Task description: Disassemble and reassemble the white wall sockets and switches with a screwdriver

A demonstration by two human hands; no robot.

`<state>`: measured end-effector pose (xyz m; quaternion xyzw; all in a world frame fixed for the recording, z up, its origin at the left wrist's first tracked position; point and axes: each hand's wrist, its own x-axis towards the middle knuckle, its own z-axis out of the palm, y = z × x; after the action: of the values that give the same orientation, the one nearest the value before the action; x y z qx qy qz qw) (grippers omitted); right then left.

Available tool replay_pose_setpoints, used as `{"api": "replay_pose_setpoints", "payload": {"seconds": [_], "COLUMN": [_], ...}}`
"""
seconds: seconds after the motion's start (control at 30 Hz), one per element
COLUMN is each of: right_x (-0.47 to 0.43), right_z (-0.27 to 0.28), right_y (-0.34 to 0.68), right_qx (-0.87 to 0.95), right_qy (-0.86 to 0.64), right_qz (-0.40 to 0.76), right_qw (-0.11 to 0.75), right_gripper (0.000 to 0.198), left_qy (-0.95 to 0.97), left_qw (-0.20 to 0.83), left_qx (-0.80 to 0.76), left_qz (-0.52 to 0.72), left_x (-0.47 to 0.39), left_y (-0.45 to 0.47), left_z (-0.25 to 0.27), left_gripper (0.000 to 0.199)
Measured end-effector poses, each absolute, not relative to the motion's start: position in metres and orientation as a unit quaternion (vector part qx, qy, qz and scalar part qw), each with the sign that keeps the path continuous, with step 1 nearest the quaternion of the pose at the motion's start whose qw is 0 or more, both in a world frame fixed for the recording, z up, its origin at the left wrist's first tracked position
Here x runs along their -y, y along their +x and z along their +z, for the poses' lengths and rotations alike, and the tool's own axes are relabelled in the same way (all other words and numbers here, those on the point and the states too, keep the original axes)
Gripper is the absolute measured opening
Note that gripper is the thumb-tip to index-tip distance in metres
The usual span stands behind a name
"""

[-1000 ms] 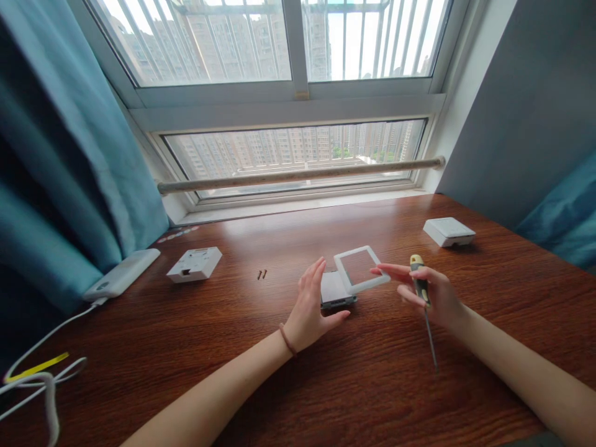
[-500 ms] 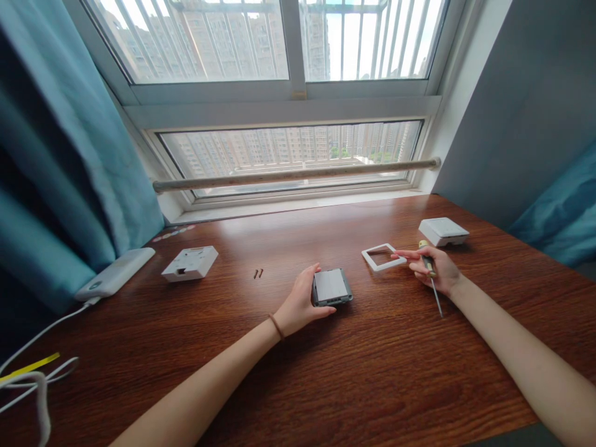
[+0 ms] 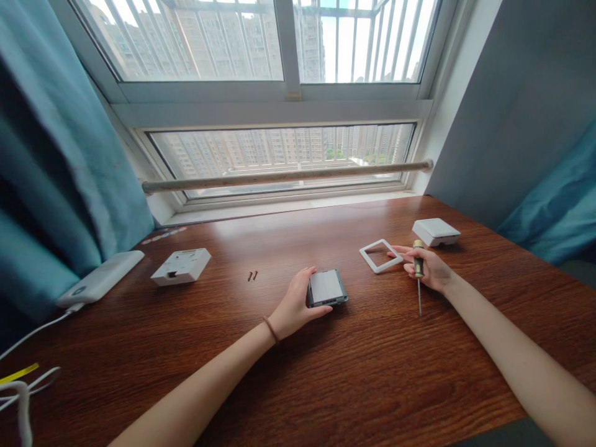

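My left hand (image 3: 298, 298) is closed around the left side of a wall switch (image 3: 326, 287) with a pale face and grey edges. The switch is at the middle of the table, thumb along its near edge. In my right hand (image 3: 431, 267) is a screwdriver (image 3: 419, 267) with a yellowish and dark handle, its shaft pointing down toward me. Fingers of the same hand also take the right corner of a white square frame (image 3: 364, 256), which looks slightly tilted. Two small screws (image 3: 252, 275) lie on the table left of the switch.
A white mounting box (image 3: 190, 266) stands at the left and a white switch on a box (image 3: 436, 231) at the far right. A white power bank (image 3: 100, 279) with a cable (image 3: 40, 326) lies by the blue curtain (image 3: 93, 155). The window rail (image 3: 288, 177) runs behind the table (image 3: 298, 385).
My right fingers have taken hold of the frame's corner, and the frame has turned and tipped a little. The screwdriver now points more straight down. The view has shifted slightly right.
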<state>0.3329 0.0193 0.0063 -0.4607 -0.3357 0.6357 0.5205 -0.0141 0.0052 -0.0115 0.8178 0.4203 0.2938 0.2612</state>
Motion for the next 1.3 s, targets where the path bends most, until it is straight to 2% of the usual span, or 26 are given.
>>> {"api": "replay_pose_setpoints", "payload": {"seconds": [0.33,0.8,1.07,1.3], "right_x": [-0.019,-0.019,-0.017,-0.012], "right_z": [0.005,0.007,0.013,0.011], "right_y": [0.335,0.334,0.322,0.257], "right_qx": [0.335,0.290,0.273,0.329], "right_qy": [-0.485,-0.497,-0.434,-0.411], "right_qz": [0.611,0.625,0.574,0.520], "right_qw": [0.529,0.528,0.638,0.673], "right_gripper": [0.031,0.018,0.016,0.009], "left_qy": [0.813,0.821,0.827,0.847], "left_qw": [0.262,0.248,0.241,0.242], "left_qx": [-0.428,-0.428,-0.423,-0.385], "left_qz": [0.294,0.284,0.282,0.275], "left_x": [-0.004,-0.004,-0.006,-0.018], "left_y": [-0.013,-0.013,-0.012,-0.007], "left_z": [-0.008,-0.008,-0.010,-0.004], "left_gripper": [0.073,0.071,0.076,0.071]}}
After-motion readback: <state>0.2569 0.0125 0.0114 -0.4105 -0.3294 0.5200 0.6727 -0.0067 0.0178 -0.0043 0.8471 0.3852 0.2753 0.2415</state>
